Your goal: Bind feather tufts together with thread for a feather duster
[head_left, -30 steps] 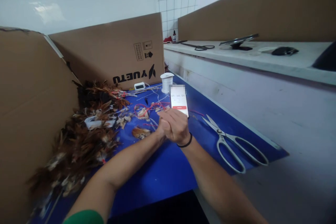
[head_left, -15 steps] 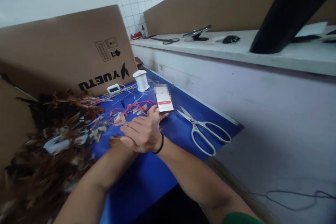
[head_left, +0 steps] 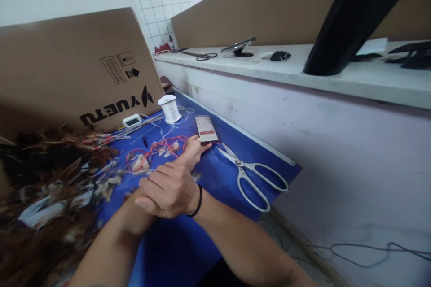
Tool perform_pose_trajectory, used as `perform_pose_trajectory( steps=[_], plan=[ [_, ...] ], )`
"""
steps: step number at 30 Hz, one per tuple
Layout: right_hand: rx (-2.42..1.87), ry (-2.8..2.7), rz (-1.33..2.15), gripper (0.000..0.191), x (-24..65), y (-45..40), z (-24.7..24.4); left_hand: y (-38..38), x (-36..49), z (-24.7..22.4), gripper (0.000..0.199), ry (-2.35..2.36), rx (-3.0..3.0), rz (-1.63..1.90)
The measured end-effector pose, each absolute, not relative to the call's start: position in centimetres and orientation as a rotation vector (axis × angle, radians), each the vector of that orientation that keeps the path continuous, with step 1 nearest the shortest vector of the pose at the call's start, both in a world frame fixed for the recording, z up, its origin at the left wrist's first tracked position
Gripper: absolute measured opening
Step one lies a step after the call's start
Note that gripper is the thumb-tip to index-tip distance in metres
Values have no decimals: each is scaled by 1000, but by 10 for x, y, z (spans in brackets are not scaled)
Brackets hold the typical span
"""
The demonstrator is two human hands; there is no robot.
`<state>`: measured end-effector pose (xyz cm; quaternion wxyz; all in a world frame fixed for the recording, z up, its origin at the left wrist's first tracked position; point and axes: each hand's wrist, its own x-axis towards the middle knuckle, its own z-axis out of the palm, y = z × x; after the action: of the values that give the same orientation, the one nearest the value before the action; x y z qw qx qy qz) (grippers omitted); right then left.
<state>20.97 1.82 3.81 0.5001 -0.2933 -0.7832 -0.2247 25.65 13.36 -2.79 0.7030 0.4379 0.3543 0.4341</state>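
Observation:
My left hand (head_left: pixel 192 150) reaches forward over the blue tabletop (head_left: pixel 215 179) and grips the lower left end of a smartphone (head_left: pixel 206 130). The phone's screen is lit, with a red bar across it. My right hand (head_left: pixel 170 188), a black band on its wrist, is wrapped over my left forearm (head_left: pixel 134 217). To the right of the phone lie large silver scissors (head_left: pixel 239 163) with their blades slightly apart. Red cord (head_left: pixel 151 150) lies in loops left of my left hand, among pale feather bits. Behind it stands a white spool (head_left: pixel 169 109) of thread.
Brown feathers (head_left: pixel 60 215) heap up on the left, with a white roll (head_left: pixel 42 210) among them. A cardboard box (head_left: pixel 74 67) walls off the back left. On the right, a white ledge (head_left: pixel 269 69) carries dark scissors (head_left: pixel 204 57) and a black post (head_left: pixel 350 27).
The view has swung slightly to the right, so most things appear farther left. My right hand sits a little nearer to me along the left forearm. The left hand stays at the phone.

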Motion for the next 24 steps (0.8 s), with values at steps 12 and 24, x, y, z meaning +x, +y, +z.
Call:
perform_pose_trajectory(
  steps=[12, 24],
  plan=[
    [-728, -1814, -529, 43, 210, 22, 36, 141, 282, -14, 20, 938, 827, 837],
    [-766, -1902, -484, 37, 210, 26, 30, 143, 286, -3, 33, 897, 820, 768]
  ],
)
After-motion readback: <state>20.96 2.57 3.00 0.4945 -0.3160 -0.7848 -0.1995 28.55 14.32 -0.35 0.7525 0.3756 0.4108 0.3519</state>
